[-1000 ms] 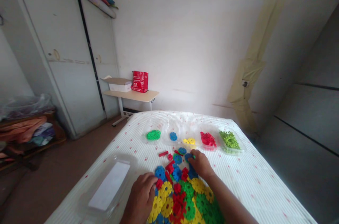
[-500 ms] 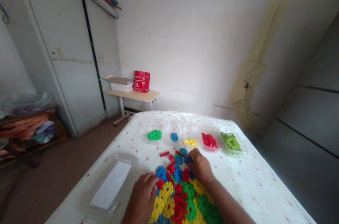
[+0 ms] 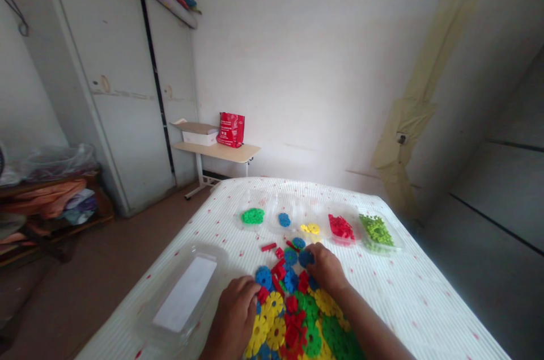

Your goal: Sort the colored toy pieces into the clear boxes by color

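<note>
A mixed pile of plastic building pieces lies at the near middle of the table, with yellow flower-shaped discs [image 3: 257, 333], green discs [image 3: 313, 338] and red blocks [image 3: 293, 329]. My left hand [image 3: 235, 310] rests at its left edge, fingers curled together by a small red block [image 3: 262, 295]; whatever is under the fingertips is hidden. At the far right of the pile, my right hand [image 3: 328, 269] has its bent fingers on the edge of a blue flower-shaped disc [image 3: 305, 258]. More blue discs [image 3: 290, 257] and a red stick [image 3: 268, 247] lie beside it.
Clear containers stand in a row beyond the pile, holding green discs [image 3: 253, 216], a blue disc [image 3: 284, 219], yellow discs [image 3: 310, 228], red pieces [image 3: 341, 228] and light green pieces [image 3: 376, 230]. A clear tray [image 3: 215, 280] with white paper [image 3: 186, 293] lies left.
The view has shifted slightly, so everything sits a little further right. My right fingers have drawn back a little, showing more of the blue disc. The left hand stays at the pile's edge.
</note>
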`<state>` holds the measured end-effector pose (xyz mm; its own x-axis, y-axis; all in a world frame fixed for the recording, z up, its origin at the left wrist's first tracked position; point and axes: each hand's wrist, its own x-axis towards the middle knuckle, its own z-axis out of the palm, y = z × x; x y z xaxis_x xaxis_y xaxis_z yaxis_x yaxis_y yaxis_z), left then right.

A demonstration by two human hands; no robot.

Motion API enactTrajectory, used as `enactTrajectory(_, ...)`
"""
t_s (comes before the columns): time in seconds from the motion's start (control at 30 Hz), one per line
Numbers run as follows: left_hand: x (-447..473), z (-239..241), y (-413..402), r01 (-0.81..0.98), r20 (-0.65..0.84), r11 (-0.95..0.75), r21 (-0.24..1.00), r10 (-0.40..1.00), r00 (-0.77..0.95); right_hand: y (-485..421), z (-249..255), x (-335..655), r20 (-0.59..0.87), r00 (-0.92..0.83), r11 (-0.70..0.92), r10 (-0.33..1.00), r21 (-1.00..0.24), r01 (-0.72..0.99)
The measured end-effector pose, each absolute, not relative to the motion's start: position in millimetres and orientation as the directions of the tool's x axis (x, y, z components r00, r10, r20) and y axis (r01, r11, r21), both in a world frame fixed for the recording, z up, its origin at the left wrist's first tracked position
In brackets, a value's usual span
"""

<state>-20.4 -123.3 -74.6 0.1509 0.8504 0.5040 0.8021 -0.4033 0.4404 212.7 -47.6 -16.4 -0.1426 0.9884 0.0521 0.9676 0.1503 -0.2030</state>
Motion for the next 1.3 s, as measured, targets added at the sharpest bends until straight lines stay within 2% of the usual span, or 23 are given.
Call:
enactTrajectory(0.2, -19.8, -70.3, -126.1, 0.801, 0.5, -0.395, 0.449, 0.854, 0.141, -53.6, -0.1, 207.9, 0.047, -0.184, 0.189, 0.982, -0.145, 0.971)
enactTrajectory(0.43, -18.1, -66.9, -126.3, 0.805, 0.429, -0.361, 0.472, 0.891, 0.148, -21.5, 52.7, 184.8, 0.194, -0.131, 0.155, 0.972, -0.114, 0.981)
enactTrajectory(0.57, -17.7, -66.4, -127.5, 0.808, 0.394, -0.338, 0.484, 0.908, 0.144, -6.9, 64.6, 170.8, 0.262, -0.118, 0.152, 0.958, -0.11, 0.982)
enactTrajectory(0.7, -17.3, -65.1, -128.8, 0.81, 0.374, -0.329, 0.486, 0.915, 0.148, -21.4, 52.8, 169.6, 0.279, -0.18, 0.21, 0.943, -0.081, 0.974)
enactTrajectory(0.87, -16.2, -61.5, -127.3, 0.815, 0.371, -0.333, 0.474, 0.915, 0.158, -40.7, 18.7, 184.8, 0.179, -0.246, 0.253, 0.953, -0.017, 0.967)
enactTrajectory(1.07, -16.9, -62.4, -128.0, 0.819, 0.393, -0.351, 0.455, 0.904, 0.169, -35.8, -9.9, 194.3, 0.106, -0.22, 0.218, 0.97, 0.03, 0.975)
enactTrajectory(1.3, -19.4, -73.4, -126.2, 0.816, 0.476, -0.371, 0.442, 0.869, 0.137, -29.5, -18.2, 194.1, 0.081, -0.194, 0.191, 0.978, 0.052, 0.98)
